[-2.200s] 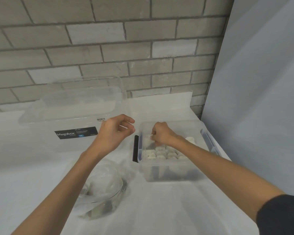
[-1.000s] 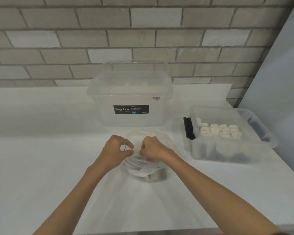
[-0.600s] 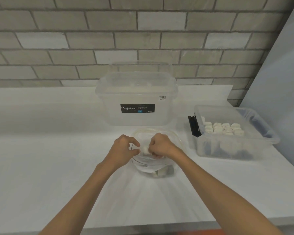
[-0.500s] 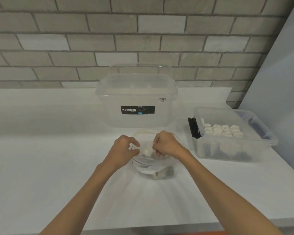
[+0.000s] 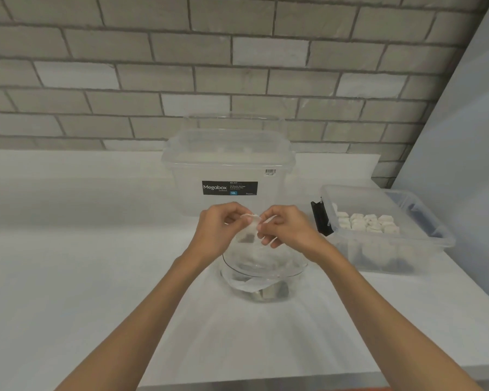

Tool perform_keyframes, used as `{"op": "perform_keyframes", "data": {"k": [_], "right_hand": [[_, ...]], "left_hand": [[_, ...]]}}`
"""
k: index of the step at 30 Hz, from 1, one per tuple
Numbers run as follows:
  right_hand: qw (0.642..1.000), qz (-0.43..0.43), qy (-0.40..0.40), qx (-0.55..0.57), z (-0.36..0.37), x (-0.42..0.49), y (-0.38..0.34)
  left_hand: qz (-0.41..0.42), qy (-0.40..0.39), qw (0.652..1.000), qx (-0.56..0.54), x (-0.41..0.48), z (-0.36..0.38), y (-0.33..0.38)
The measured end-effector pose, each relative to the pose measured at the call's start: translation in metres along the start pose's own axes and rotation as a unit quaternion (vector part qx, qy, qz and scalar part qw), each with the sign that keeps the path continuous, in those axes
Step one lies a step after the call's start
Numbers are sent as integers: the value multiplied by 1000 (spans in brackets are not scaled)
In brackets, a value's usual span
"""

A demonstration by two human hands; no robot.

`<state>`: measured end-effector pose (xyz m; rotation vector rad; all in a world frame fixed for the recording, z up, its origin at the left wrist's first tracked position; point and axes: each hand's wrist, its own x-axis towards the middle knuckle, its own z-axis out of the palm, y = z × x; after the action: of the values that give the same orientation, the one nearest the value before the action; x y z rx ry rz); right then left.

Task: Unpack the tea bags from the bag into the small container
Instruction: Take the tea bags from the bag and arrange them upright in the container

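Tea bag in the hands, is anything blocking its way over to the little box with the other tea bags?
Nothing visible does. The left hand and right hand pinch the tea bag; bare table lies between it and the open small container on the right.

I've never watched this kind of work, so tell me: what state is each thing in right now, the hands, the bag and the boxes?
left hand, pinching the tea bag above the plastic bag
right hand, pinching the same tea bag
plastic bag, mouth open, a few remaining tea bags at the bottom
small container, lid off, rows of packed tea bags inside
Megabox box, upright behind the hands; lid unclear
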<state>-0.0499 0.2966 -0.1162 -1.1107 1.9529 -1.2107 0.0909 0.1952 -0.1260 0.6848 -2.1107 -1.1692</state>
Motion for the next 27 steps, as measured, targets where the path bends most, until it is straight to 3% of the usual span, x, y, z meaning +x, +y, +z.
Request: {"op": "perform_keyframes", "data": {"k": [5,7,20,27], "right_hand": [[967,59,-89,-230,32,15,28],[952,72,-111,-274,43,18,35],[976,59,-43,-205,35,21,31],[965,84,-89,-231,50,16,49]], "left_hand": [[-33,17,996,-84,-4,-15,-4],[-47,17,990,-132,-8,-18,-1],[-88,32,985,-145,-12,-29,0],[-91,28,983,-159,-11,-20,3]]}}
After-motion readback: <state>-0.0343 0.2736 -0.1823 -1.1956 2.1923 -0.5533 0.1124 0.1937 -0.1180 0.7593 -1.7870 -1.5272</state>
